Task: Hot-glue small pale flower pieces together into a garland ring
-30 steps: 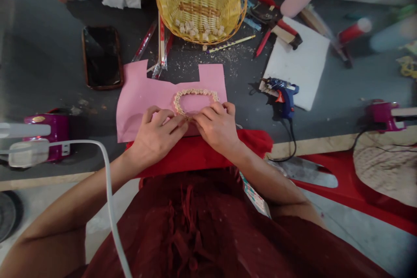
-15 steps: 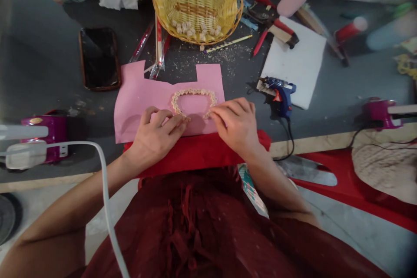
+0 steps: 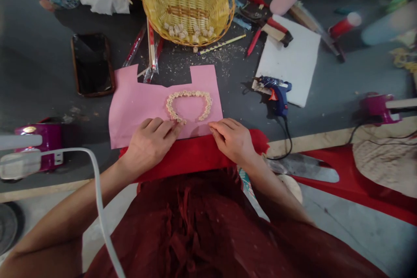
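Note:
A horseshoe-shaped headband (image 3: 188,94) covered in small cream bead-like pieces lies on a pink sheet (image 3: 130,100), its two ends towards me. My left hand (image 3: 151,141) is closed, its bent fingertips at the headband's left end; the thumb is mostly hidden. Thumb and forefinger of my right hand (image 3: 233,139) are pressed together near the sheet's lower right edge, a little apart from the headband's right end. Whatever may be between those fingertips is too small to make out. Red cloth (image 3: 185,154) lies under the sheet's near edge.
Behind the sheet stands a wicker basket (image 3: 189,0) with several small pale pieces. A blue glue gun (image 3: 278,93) rests by a white board (image 3: 293,63) on the right. A phone (image 3: 93,64) lies left. A white cable (image 3: 97,186) crosses my left arm.
My right hand has moved off the headband's right end, towards me and slightly right. My left hand stays by the left end, and the headband lies nearly as before. The view has shifted slightly.

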The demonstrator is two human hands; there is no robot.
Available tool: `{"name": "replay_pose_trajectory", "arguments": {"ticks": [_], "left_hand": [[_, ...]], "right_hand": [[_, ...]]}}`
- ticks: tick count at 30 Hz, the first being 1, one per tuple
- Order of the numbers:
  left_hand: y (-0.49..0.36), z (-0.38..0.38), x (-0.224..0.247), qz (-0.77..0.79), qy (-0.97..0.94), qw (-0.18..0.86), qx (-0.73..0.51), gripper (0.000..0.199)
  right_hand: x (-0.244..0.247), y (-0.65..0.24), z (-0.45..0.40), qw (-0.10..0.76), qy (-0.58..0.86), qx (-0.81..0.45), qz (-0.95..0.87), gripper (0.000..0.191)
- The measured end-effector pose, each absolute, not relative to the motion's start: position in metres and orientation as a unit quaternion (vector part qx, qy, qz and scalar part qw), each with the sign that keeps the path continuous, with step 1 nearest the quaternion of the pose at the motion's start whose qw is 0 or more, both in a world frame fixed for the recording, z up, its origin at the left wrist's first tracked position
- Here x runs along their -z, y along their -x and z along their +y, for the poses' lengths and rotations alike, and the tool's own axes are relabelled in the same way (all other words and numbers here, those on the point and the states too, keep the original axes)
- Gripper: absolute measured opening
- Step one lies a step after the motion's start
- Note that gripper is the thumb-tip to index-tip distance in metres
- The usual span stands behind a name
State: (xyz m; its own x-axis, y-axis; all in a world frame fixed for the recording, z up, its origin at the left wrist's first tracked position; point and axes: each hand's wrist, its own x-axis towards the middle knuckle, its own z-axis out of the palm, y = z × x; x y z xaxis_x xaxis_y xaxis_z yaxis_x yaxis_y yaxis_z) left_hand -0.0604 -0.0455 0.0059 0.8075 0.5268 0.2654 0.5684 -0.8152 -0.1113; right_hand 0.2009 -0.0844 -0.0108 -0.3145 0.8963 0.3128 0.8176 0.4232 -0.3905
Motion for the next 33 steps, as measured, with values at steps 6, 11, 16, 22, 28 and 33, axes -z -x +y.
{"name": "replay_pose_trajectory", "arguments": {"ticks": [6, 11, 16, 22, 28, 33], "left_hand": [[0.060, -0.047, -0.007, -0.285, 0.949, 0.097, 0.095, 0.029], [0.058, -0.047, -0.011, -0.275, 0.951, 0.101, 0.097, 0.029], [0.057, -0.047, -0.011, -0.267, 0.952, 0.112, 0.097, 0.020], [0.056, -0.047, -0.011, -0.269, 0.950, 0.120, 0.104, 0.021], [0.052, -0.052, -0.011, -0.282, 0.945, 0.109, 0.124, 0.022], [0.050, -0.054, -0.009, -0.287, 0.944, 0.099, 0.126, 0.019]], "right_hand": [[0.010, -0.203, -0.083, 0.223, 0.529, -0.089, -0.814, 0.020], [0.003, -0.192, -0.078, 0.230, 0.512, -0.075, -0.824, 0.020], [-0.004, -0.163, -0.062, 0.178, 0.500, -0.053, -0.846, 0.025], [0.004, -0.153, -0.051, 0.146, 0.487, -0.022, -0.861, 0.023], [0.005, -0.155, -0.049, 0.140, 0.489, -0.052, -0.860, 0.024], [0.004, -0.154, -0.048, 0.144, 0.485, -0.051, -0.861, 0.025]]}}
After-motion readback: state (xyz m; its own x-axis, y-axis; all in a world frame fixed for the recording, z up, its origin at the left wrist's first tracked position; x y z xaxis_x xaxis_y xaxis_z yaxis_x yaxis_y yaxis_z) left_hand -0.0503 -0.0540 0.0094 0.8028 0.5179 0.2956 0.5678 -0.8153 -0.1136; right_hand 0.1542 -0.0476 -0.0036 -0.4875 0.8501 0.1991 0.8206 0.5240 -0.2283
